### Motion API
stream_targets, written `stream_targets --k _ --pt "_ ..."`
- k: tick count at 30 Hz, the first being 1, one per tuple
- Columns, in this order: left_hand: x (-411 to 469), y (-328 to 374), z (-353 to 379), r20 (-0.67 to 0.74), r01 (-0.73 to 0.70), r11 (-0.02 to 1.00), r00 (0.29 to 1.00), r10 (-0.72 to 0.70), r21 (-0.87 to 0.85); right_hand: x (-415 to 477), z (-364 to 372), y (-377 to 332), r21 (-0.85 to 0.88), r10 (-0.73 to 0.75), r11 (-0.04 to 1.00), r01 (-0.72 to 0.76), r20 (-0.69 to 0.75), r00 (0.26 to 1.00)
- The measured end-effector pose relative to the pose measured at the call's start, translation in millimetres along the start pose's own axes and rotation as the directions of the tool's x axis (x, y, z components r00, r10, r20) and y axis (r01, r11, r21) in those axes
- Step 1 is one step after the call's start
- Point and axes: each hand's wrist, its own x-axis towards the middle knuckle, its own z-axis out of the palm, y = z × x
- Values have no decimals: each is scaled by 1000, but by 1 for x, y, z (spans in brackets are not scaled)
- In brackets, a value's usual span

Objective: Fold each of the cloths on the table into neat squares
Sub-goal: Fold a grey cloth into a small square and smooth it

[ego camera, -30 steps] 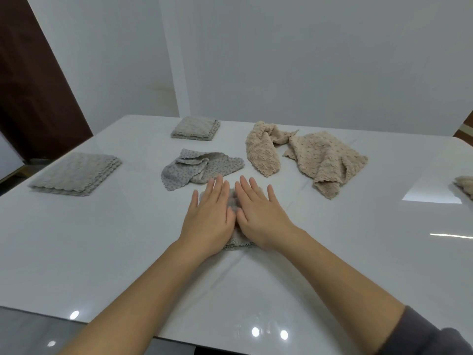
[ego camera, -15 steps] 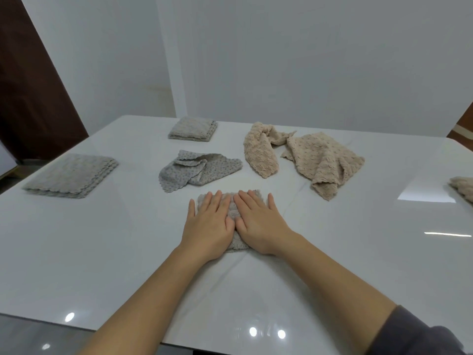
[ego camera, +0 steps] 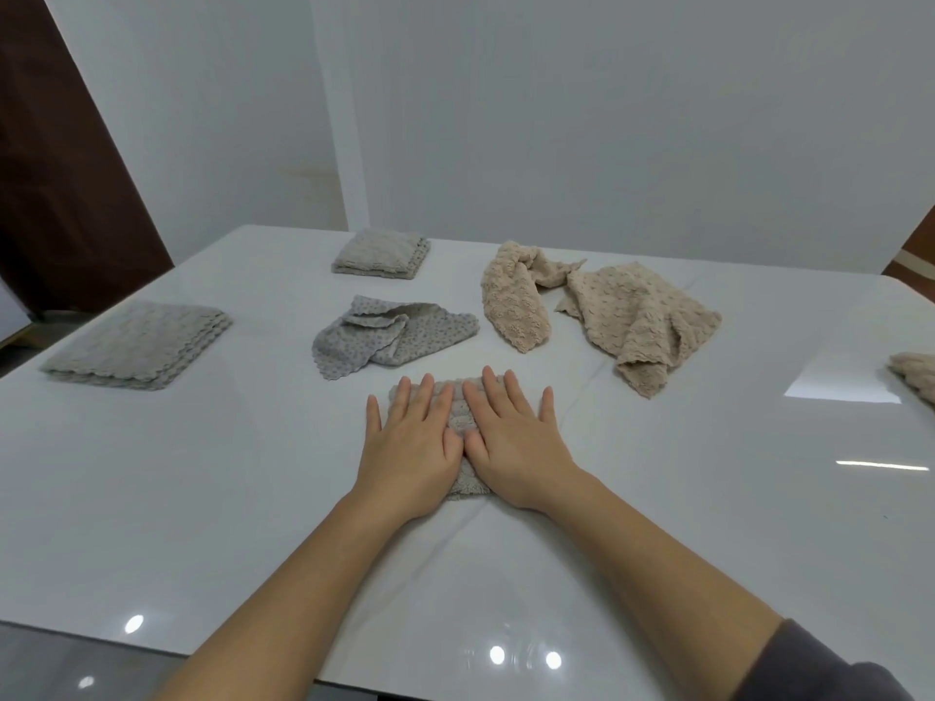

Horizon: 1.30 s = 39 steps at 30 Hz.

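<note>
A small folded grey cloth (ego camera: 459, 422) lies on the white table (ego camera: 202, 473) in front of me. My left hand (ego camera: 410, 442) and my right hand (ego camera: 511, 437) press flat on it side by side, fingers straight and slightly spread, covering most of it. Behind it lies a crumpled grey dotted cloth (ego camera: 389, 336). Two crumpled beige cloths lie further right: a narrow one (ego camera: 513, 301) and a wider one (ego camera: 642, 321).
A folded grey stack (ego camera: 136, 346) sits at the left and a smaller folded grey square (ego camera: 382, 253) at the far side. Another beige cloth (ego camera: 918, 374) shows at the right edge. White walls stand behind the table; a dark door is at the left.
Both hands slid back toward me along the folded cloth, uncovering its far edge. The view shifted slightly. The other cloths stayed in place.
</note>
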Motion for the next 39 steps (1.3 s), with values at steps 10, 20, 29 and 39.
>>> stream_targets --k 10,20,29,39 --pt "4 -1 -5 70 -4 1000 998 2 29 -1 -7 0 64 12 998 -15 40 999" --pt "3 -24 -49 226 413 351 856 -466 -840 -17 -23 5 352 85 933 -81 6 996" --pt "8 -26 -64 463 551 369 832 -305 -748 -16 -26 2 351 89 933 -76 -19 996" --pt "47 -2 -78 292 281 -80 934 -205 -956 20 -69 36 918 118 -107 -381 392 912"
